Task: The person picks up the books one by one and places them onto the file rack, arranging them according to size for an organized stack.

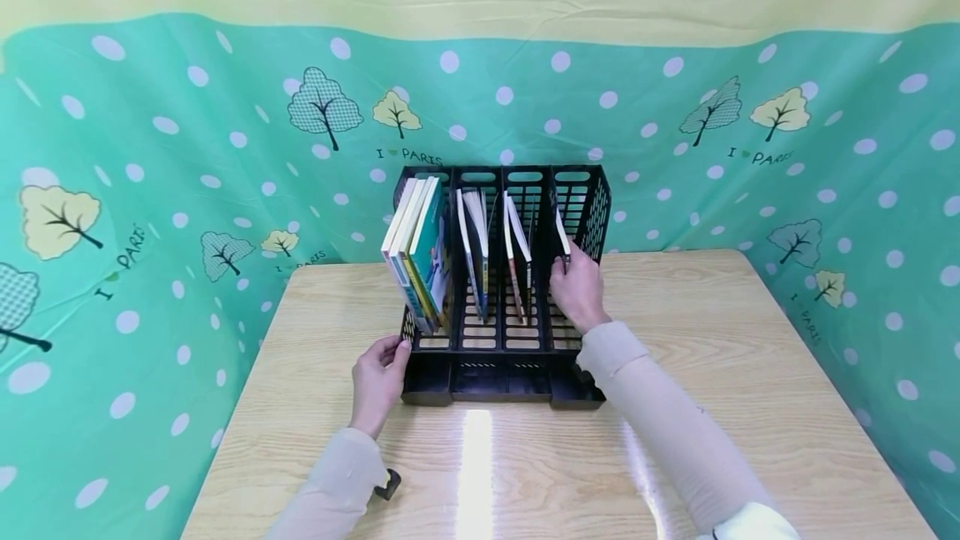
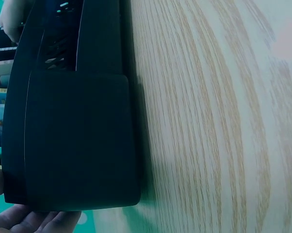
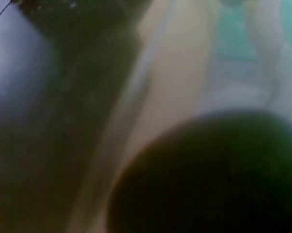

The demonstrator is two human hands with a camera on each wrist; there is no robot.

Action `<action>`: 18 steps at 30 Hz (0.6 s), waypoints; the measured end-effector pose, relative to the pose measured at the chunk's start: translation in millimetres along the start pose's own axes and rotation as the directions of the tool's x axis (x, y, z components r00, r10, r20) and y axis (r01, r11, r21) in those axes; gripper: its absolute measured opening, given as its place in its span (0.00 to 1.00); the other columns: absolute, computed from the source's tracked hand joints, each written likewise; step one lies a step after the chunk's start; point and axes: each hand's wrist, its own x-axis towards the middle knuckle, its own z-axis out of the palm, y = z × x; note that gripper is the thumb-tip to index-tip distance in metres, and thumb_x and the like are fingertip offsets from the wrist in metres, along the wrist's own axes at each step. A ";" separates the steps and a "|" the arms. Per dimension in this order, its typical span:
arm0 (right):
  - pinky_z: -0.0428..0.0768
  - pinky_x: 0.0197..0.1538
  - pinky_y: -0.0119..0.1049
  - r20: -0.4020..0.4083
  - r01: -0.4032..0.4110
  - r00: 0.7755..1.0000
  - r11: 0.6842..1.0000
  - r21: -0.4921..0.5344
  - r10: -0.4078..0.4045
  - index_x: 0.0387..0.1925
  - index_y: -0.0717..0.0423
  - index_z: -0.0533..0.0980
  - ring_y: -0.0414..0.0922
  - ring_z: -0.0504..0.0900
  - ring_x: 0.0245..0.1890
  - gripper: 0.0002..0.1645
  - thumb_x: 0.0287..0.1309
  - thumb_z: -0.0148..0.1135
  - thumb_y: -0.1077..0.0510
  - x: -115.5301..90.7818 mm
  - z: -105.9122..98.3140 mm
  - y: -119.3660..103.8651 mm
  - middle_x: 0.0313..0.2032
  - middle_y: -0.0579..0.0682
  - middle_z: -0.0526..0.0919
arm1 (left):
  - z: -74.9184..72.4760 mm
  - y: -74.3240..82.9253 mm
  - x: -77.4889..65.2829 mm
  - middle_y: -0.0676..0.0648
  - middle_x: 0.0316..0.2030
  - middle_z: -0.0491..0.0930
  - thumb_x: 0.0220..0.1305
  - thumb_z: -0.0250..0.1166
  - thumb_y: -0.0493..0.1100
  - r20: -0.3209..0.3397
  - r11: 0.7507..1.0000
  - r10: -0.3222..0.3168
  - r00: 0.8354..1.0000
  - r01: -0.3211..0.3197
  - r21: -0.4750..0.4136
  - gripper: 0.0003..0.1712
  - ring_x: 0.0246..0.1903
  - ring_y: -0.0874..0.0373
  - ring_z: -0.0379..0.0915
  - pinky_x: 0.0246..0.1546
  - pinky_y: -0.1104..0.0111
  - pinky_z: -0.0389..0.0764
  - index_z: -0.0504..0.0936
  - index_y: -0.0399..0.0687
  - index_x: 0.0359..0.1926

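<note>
A black desktop file rack [image 1: 501, 363] with upright dividers stands on the wooden table. My left hand [image 1: 380, 377] grips its front left corner, thumb on one side and fingers [image 2: 39, 221] on the other in the left wrist view. In the rightmost compartment, my right hand [image 1: 579, 286] pinches a thin book [image 1: 562, 233], its pale page edge showing above the fingers. That hand hides the book's lower part. Several taller books [image 1: 414, 252] lean in the leftmost compartment. Thin books [image 1: 474, 248] and other thin books [image 1: 517, 250] stand in the two middle ones.
The wooden table [image 1: 750, 373] extends on both sides of the rack. A green dotted cloth [image 1: 510, 98] hangs behind and at the sides. A small black object [image 1: 388, 485] sits at the left sleeve. The right wrist view is badly blurred.
</note>
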 end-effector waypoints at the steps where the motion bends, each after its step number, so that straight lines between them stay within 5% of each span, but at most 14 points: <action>1: 0.74 0.23 0.38 0.002 0.000 1.000 1.000 0.000 0.000 0.53 0.59 0.73 0.46 0.75 0.20 0.16 0.65 0.51 0.62 -0.2 0.7 0.8 0.28 0.53 0.78 | -0.2 0.1 -0.1 0.39 0.44 0.82 0.67 0.61 0.47 0.000 1.000 0.000 1.000 0.000 0.002 0.19 0.45 0.47 0.80 0.46 0.57 0.81 0.79 0.36 0.50; 7: 0.75 0.25 0.39 0.006 0.022 1.000 1.000 -0.001 -0.022 0.52 0.59 0.74 0.47 0.75 0.23 0.15 0.65 0.52 0.63 -0.3 3.0 1.9 0.33 0.54 0.80 | 0.1 0.4 -0.2 0.39 0.44 0.82 0.67 0.61 0.45 -0.003 1.000 -0.001 1.000 0.001 0.004 0.18 0.45 0.47 0.80 0.46 0.56 0.81 0.80 0.36 0.50; 18: 0.73 0.17 0.37 0.067 0.010 0.998 1.000 0.005 -0.010 0.56 0.58 0.72 0.44 0.73 0.15 0.19 0.63 0.53 0.62 -2.2 2.1 0.8 0.27 0.50 0.78 | 1.6 0.6 -0.3 0.38 0.43 0.83 0.67 0.61 0.45 -0.011 1.000 0.022 1.000 -0.022 0.009 0.17 0.45 0.46 0.80 0.46 0.55 0.81 0.80 0.35 0.49</action>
